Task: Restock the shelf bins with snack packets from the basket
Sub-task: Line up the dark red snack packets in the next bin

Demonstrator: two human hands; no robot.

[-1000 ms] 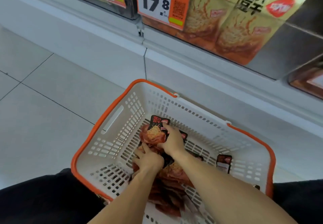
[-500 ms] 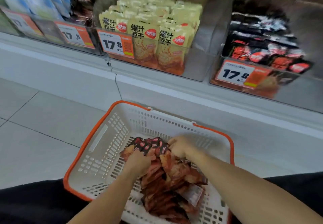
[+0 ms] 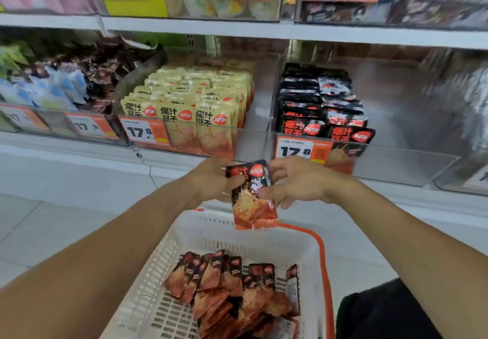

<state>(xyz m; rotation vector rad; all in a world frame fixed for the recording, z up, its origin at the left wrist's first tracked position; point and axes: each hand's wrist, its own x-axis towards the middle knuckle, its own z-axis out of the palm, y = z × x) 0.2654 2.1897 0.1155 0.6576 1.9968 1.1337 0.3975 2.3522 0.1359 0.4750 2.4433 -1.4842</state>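
Note:
A small stack of black-and-red snack packets (image 3: 253,198) is held up above the basket, between both hands. My left hand (image 3: 208,180) grips the stack's left side. My right hand (image 3: 298,182) pinches its right side. Below them stands the white basket with an orange rim (image 3: 303,235), holding several more of the same red packets (image 3: 232,293). Straight ahead on the lower shelf, a clear bin (image 3: 298,151) holds matching black packets (image 3: 319,106) in rows, with bare room on its right side.
Left of the black packets is a bin of yellow packets (image 3: 195,103), and further left bins of blue and dark packets (image 3: 52,87). Orange price tags (image 3: 144,132) hang on the bin fronts. An upper shelf (image 3: 237,29) overhangs. White floor tiles lie at left.
Both hands have lifted out of the basket with a stack of packets and now hold it up before the shelf. My view has tilted up from the basket to the bins.

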